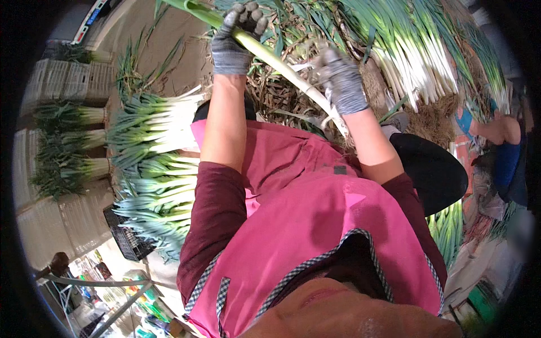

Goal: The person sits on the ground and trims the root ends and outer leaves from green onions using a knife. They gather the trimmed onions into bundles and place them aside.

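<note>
My left hand [237, 40], in a grey knitted work glove, grips a long green onion [291, 74] by its upper pale stem. The stalk slants down to the right, and its rooted white end [340, 122] hangs over my lap beside my right forearm. My right hand [340, 78], gloved the same way, is blurred just right of the stalk. Loose pale strips of outer leaf lie near its fingertips; whether the fingers hold them cannot be made out. Below both hands is a heap of dry, brownish leaf peelings [274, 95].
White-stemmed green onions lie in a bunch [416, 63] at upper right and a row [169, 126] at left. A black plastic crate [127, 234] is at lower left, with pale crates [72, 80] beyond. Another person's foot [465, 120] is at right. A metal frame [114, 284] stands lower left.
</note>
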A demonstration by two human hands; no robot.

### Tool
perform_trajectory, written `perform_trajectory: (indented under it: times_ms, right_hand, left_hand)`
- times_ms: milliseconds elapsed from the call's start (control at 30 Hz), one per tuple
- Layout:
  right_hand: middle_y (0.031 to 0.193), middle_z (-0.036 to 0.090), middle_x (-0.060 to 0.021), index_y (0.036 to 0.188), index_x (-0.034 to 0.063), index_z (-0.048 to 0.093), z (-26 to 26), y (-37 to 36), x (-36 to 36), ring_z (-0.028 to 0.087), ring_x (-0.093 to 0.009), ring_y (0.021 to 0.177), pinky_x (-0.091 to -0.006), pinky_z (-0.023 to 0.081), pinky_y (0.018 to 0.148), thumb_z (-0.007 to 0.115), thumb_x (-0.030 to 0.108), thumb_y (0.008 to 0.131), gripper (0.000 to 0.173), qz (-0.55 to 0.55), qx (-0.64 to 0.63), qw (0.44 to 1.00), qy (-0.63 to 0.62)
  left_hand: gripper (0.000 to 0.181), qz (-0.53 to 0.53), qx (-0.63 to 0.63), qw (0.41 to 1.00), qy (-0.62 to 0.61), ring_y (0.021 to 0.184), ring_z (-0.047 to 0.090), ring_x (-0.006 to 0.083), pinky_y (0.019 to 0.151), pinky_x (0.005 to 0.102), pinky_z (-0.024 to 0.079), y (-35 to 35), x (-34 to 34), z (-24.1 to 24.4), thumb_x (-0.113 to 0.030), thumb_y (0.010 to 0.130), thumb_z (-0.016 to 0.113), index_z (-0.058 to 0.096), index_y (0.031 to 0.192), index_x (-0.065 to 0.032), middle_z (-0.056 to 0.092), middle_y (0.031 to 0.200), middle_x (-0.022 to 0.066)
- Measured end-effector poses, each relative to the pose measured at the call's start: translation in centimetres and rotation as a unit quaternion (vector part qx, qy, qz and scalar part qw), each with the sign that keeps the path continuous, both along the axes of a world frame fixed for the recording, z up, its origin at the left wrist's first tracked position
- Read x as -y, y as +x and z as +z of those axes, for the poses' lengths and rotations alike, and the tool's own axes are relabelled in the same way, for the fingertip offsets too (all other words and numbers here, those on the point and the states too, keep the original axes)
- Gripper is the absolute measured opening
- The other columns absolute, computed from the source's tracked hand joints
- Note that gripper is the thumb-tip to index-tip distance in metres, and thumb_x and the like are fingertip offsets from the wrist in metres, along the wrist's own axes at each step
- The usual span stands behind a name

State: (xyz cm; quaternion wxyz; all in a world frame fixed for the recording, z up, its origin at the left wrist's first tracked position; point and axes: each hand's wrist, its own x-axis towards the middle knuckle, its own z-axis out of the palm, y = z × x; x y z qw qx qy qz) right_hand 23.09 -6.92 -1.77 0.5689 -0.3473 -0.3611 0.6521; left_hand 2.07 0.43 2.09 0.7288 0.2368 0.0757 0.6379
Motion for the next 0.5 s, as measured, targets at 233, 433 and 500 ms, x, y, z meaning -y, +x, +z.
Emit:
perform_trajectory:
  times_ms: [233, 433, 500]
  right_hand:
    - [0.076, 0.061, -0.0066, 0.091, 0.0046, 0.059, -6.4, 5.7, 4.1, 0.058, -0.016, 0.064, -0.0264, 0.049, 0.056, 0.060, 0.021, 0.077, 0.022, 0.038, 0.262, 0.963, 0.044]
    - [0.080, 0.061, -0.0109, 0.084, 0.0073, 0.062, -13.7, 13.7, 10.2, 0.059, -0.022, 0.074, -0.0321, 0.047, 0.066, 0.050, 0.019, 0.079, 0.018, 0.322, 0.673, 0.660, 0.087]
    - [0.084, 0.061, -0.0132, 0.083, 0.0088, 0.062, -13.6, 15.5, 12.4, 0.059, -0.026, 0.079, -0.0342, 0.047, 0.067, 0.051, 0.017, 0.076, 0.015, 0.400, 0.824, 0.400, 0.032]
  left_hand:
    - [0.015, 0.060, -0.064, 0.995, -0.040, 0.045, 0.041, 0.0080, 0.040, 0.0221, 0.035, -4.6, -2.8, -0.7, -0.027, 0.084, 0.052, 0.053, 0.082, -0.0119, 0.050, 0.063, -0.0030]
    - [0.022, 0.217, -0.144, 0.959, -0.108, 0.039, 0.037, 0.0070, 0.035, 0.0209, 0.031, -6.7, -3.3, -0.1, -0.031, 0.079, 0.058, 0.046, 0.068, -0.0147, 0.044, 0.053, -0.0045]
    - [0.023, 0.292, -0.172, 0.932, -0.131, 0.041, 0.038, 0.0087, 0.037, 0.0234, 0.034, -8.8, -3.7, -0.1, -0.032, 0.078, 0.059, 0.047, 0.071, -0.0139, 0.045, 0.055, -0.0031]
